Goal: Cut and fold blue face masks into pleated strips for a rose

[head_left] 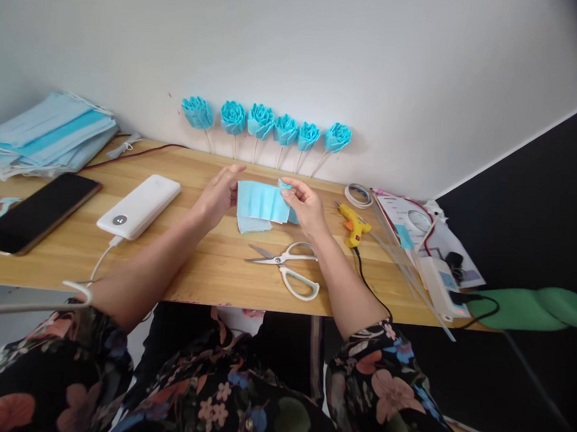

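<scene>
A light-blue rectangular piece of mask fabric point(260, 200) is held up over the table, with soft creases across it. At its upper right corner my right hand point(307, 207) pinches a small folded bit of the fabric between thumb and fingers. My left hand point(216, 196) is at the left edge, index finger stretched out and other fingers curled against the fabric, partly hidden. Under the held piece lie more blue fabric pieces point(253, 226). White-handled scissors point(280, 260) rest in front of my hands, blades parted and pointing left.
Several blue fabric roses point(261, 121) on sticks lean against the wall. On the left are a stack of masks point(51, 129), a phone point(40, 209) and a power bank point(140, 207). Rightward are a yellow glue gun point(353, 224), tape point(358, 195), and a power strip point(442, 285).
</scene>
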Tool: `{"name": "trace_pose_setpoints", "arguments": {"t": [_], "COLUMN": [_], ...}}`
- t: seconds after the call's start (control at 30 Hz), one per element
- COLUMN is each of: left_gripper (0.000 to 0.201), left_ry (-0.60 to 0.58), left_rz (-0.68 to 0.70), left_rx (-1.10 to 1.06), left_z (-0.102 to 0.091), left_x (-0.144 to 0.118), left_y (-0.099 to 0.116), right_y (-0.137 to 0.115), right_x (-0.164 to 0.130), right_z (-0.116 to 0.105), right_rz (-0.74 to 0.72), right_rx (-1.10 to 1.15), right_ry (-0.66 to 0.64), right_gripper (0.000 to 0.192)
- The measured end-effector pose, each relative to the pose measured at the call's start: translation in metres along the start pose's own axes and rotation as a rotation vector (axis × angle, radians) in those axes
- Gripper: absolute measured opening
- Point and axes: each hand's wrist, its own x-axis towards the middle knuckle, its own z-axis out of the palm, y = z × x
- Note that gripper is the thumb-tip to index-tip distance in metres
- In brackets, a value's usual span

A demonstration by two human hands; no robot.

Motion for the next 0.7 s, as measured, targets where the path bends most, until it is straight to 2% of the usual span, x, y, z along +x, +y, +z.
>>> {"name": "trace_pose_setpoints", "arguments": {"t": [0.1, 0.17, 0.23, 0.3, 0.37, 0.4, 0.43, 0.47, 0.5, 0.53, 0.63, 0.67, 0.7], "left_gripper": [0.059, 0.054, 0.046, 0.042, 0.040, 0.039, 0.037, 0.036, 0.035, 0.033, 0.030, 0.029, 0.028], "left_ry": [-0.048, -0.054, -0.022, 0.016, 0.038, 0.045, 0.051, 0.056, 0.059, 0.058, 0.043, 0.030, 0.010], "left_rz": [0.055, 0.068, 0.064, 0.052, 0.032, 0.023, 0.012, 0.003, -0.004, -0.009, 0.000, 0.010, 0.020], "left_rx": [0.083, 0.081, 0.044, 0.006, -0.015, -0.019, -0.019, -0.020, -0.020, -0.024, -0.045, -0.055, -0.067], "left_z": [-0.002, -0.004, -0.005, -0.006, -0.005, -0.004, -0.003, -0.002, -0.001, -0.001, 0.001, 0.001, 0.001], "left_x": [0.000, 0.001, 0.002, 0.003, 0.003, 0.003, 0.002, 0.001, 0.000, -0.001, -0.002, -0.002, -0.003], "left_y": [-0.006, -0.010, -0.012, -0.012, -0.012, -0.011, -0.011, -0.010, -0.010, -0.010, -0.010, -0.010, -0.011], "right_y": [-0.015, -0.045, -0.084, -0.118, -0.132, -0.128, -0.117, -0.100, -0.080, -0.058, -0.003, 0.005, 0.009], "right_x": [-0.003, -0.016, -0.042, -0.080, -0.126, -0.152, -0.178, -0.204, -0.228, -0.251, -0.294, -0.297, -0.294], "right_z": [-0.004, -0.008, -0.014, -0.020, -0.024, -0.026, -0.027, -0.027, -0.027, -0.027, -0.022, -0.019, -0.015], "right_rz": [-0.132, -0.335, -0.504, -0.609, -0.606, -0.566, -0.489, -0.389, -0.279, -0.189, 0.091, 0.082, 0.030], "right_rx": [-0.226, -0.407, -0.535, -0.653, -0.626, -0.560, -0.510, -0.472, -0.443, -0.410, -0.415, -0.436, -0.450], "right_ry": [0.066, 0.180, 0.241, 0.186, -0.112, -0.281, -0.398, -0.459, -0.440, -0.362, 0.031, 0.050, -0.038], "right_gripper": [0.040, 0.028, 0.026, 0.029, 0.028, 0.026, 0.026, 0.026, 0.029, 0.032, 0.048, 0.056, 0.065]}}
